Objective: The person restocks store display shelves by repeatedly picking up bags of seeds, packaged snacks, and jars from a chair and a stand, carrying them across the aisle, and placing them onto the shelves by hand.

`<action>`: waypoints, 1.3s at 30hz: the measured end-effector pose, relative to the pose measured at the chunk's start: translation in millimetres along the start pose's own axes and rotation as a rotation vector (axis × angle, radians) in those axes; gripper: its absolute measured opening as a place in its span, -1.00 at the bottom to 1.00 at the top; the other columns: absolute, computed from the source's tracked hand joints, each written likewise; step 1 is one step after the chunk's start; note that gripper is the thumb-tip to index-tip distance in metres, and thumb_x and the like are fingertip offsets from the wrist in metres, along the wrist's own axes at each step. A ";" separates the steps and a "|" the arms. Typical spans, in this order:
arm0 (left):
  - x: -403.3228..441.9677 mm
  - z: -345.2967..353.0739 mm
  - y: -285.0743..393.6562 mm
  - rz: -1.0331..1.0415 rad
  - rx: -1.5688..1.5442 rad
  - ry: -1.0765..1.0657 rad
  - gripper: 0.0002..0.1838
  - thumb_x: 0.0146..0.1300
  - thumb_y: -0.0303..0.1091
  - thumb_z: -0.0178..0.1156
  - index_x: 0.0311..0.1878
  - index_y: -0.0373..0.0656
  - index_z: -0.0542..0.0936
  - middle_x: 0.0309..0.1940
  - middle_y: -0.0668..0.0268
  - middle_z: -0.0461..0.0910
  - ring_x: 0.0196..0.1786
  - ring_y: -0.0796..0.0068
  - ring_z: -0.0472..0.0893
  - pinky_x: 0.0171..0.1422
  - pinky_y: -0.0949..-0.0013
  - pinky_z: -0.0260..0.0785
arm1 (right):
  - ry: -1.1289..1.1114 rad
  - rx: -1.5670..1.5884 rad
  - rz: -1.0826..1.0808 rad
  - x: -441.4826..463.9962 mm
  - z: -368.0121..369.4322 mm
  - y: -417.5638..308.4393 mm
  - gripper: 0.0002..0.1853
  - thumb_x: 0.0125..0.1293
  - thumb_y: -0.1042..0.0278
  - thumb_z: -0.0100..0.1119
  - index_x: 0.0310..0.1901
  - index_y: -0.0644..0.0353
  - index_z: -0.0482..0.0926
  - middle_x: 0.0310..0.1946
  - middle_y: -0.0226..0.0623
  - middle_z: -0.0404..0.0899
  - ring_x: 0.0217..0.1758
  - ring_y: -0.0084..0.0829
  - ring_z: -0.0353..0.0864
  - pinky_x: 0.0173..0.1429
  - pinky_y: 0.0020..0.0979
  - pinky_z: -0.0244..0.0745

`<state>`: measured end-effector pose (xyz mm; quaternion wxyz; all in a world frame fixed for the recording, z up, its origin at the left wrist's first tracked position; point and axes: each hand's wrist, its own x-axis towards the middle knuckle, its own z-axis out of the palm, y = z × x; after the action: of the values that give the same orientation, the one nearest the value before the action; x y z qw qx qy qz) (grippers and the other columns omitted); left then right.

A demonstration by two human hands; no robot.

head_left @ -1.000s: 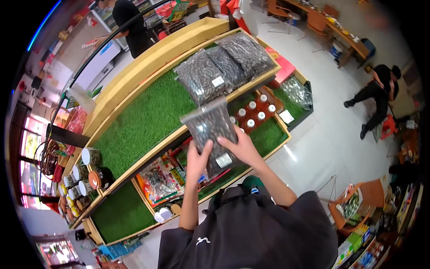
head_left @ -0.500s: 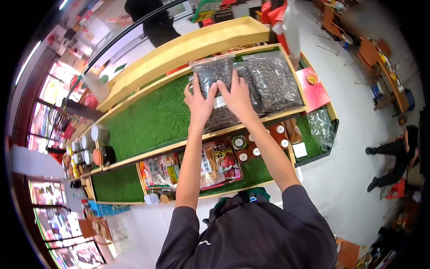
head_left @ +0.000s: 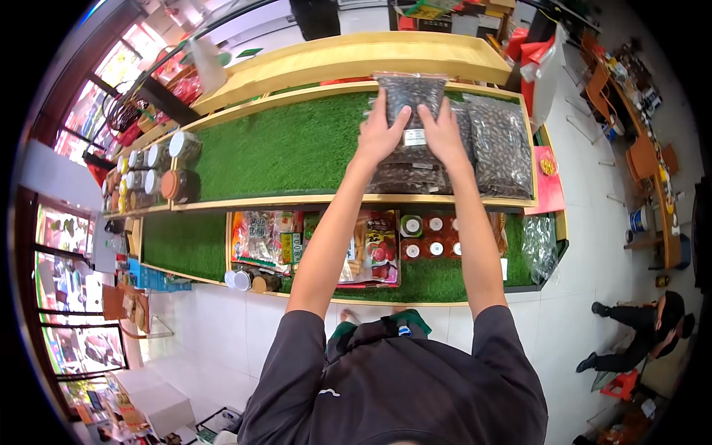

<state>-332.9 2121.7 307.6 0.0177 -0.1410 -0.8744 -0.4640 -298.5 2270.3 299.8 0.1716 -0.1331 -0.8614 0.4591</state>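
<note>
A clear plastic bag of dark, bean-like pieces [head_left: 410,92] lies on top of similar bags [head_left: 409,179] at the right part of the upper shelf. It has a white label [head_left: 414,138] on its near part. My left hand [head_left: 381,136] grips its left side, thumb on top and fingers along the edge. On the opposite side my right hand [head_left: 443,135] has hold of it in the same way, the two thumbs close together. The undersides of the fingers are hidden. A large bag of the same pieces [head_left: 503,144] lies to the right of my right hand.
Green turf [head_left: 274,152] lines the wooden-edged upper shelf, with several jars [head_left: 185,144] at its left end. The lower shelf holds snack packets [head_left: 261,237] and white-lidded jars [head_left: 436,248]. A raised wooden ledge [head_left: 356,59] runs behind. Someone in dark clothes [head_left: 644,326] is at far right.
My view has shifted, so the shelf sits straighter and the bags appear further right. Both hands stay on the same bag, which now lies more squarely to the shelf.
</note>
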 end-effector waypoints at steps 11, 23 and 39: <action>-297.4 -140.1 -167.8 -0.002 -0.107 0.218 -0.64 0.33 -0.26 0.10 0.10 -0.25 0.50 0.01 0.05 0.56 0.09 0.14 0.55 0.19 0.23 0.37 | 0.236 -0.900 -0.576 -42.9 17.2 -56.6 -0.41 0.41 0.02 -0.07 0.21 0.44 0.36 0.20 0.20 0.38 0.29 0.08 0.33 0.36 -0.10 0.22; -689.6 -218.3 -370.6 -1.267 -0.236 0.584 -0.48 0.22 0.01 0.10 0.13 -0.14 0.53 -0.01 0.04 0.62 0.08 0.10 0.59 0.20 0.18 0.39 | 0.100 0.093 -0.833 -217.7 262.0 -223.5 -0.61 0.41 0.17 0.03 0.04 0.37 0.48 -0.03 -0.03 0.53 0.01 -0.20 0.54 0.16 -0.25 0.43; -922.3 -189.3 -517.7 -1.886 -0.627 0.858 -0.42 0.18 0.03 0.02 0.09 -0.24 0.56 0.14 -0.14 0.47 0.25 -0.10 0.42 0.34 0.09 0.26 | -1.614 -0.357 -0.724 -531.8 650.9 -46.4 -0.60 0.18 0.21 0.13 -0.04 0.34 0.56 -0.21 0.06 0.62 -0.13 -0.04 0.64 -0.04 -0.16 0.50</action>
<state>397.0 1480.6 -151.5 -0.0788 0.7643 -0.3940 -0.5044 -92.1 1554.3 -91.8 -0.3744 0.4846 -0.7674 0.1902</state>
